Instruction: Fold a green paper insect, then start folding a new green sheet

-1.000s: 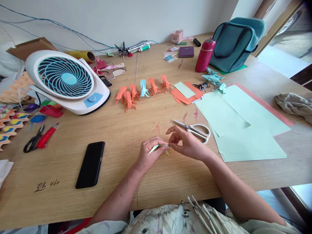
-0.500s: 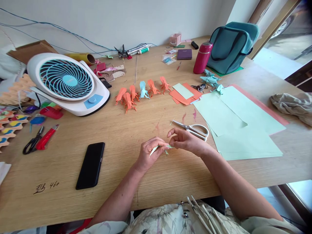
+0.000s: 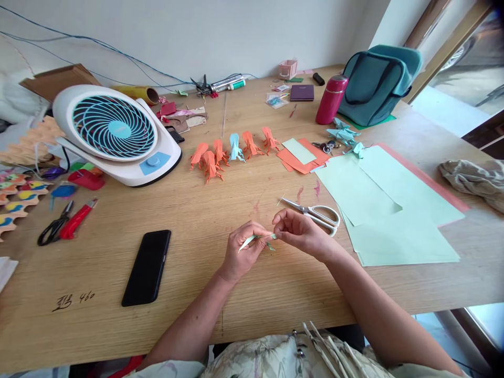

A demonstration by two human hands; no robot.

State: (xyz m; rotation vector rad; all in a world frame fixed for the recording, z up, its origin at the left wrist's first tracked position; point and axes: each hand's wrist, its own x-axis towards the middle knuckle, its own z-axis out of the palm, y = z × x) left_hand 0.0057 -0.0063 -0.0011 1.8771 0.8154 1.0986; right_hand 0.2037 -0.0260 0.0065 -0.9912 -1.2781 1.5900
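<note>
Between both hands, above the front middle of the table, is a small folded piece of pale green paper [image 3: 247, 242]. My left hand [image 3: 244, 247] is closed around its body, with one pointed end sticking out at the left and a thin strip hanging below. My right hand [image 3: 301, 234] pinches the paper's right end between thumb and index finger; its other fingers are curled. Just beyond the right hand lie white-handled scissors [image 3: 321, 215]. Further back stand several orange folded paper insects [image 3: 211, 165] and one light blue folded paper insect [image 3: 235, 148].
Large pale green sheets [image 3: 405, 236] cover the table's right side. Left are a phone [image 3: 146, 268], a fan [image 3: 118, 136], a red cutter [image 3: 79, 219] and black scissors [image 3: 55, 227]. Behind stand a red bottle [image 3: 332, 100] and a teal bag [image 3: 378, 84].
The view has shifted slightly. My right thumb and index finger have closed in on the green paper's right end; the left hand keeps its hold.
</note>
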